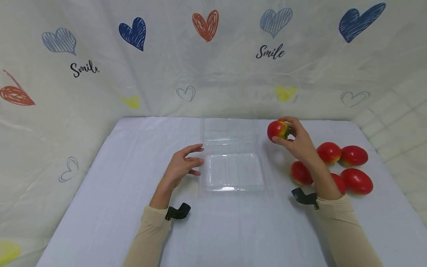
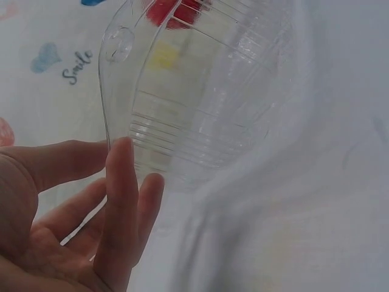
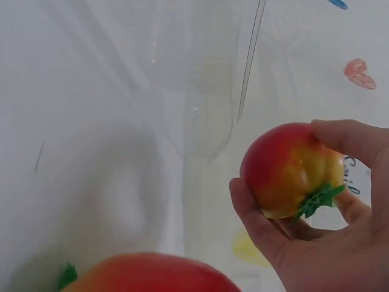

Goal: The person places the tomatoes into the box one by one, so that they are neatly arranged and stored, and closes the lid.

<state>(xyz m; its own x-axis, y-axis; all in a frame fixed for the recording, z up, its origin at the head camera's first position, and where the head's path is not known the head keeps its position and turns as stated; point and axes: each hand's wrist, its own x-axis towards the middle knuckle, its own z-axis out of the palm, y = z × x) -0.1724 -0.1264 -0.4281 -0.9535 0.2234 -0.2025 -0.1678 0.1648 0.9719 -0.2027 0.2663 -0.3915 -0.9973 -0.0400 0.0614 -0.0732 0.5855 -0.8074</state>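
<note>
My right hand [image 1: 297, 142] holds a red tomato [image 1: 276, 130] with a yellowish end above the table, right of the clear container. Thumb and fingers curl round it in the right wrist view, where its green leafy stem [image 3: 319, 199] faces the palm. The clear plastic clamshell container [image 1: 233, 170] lies with its lid [image 1: 230, 129] folded back toward the wall. At its left side is my left hand [image 1: 178, 167], fingers spread and loosely bent. Its fingertips [image 2: 121, 149] are at the container's edge in the left wrist view; whether they touch it, I cannot tell.
Several more red tomatoes [image 1: 357, 181] lie on the right of the white-covered table [image 1: 100, 207], partly behind the right forearm. A wall cloth [image 1: 230, 74] with hearts rises along the table's back edge. Each wrist carries a small black camera mount [image 1: 178, 211].
</note>
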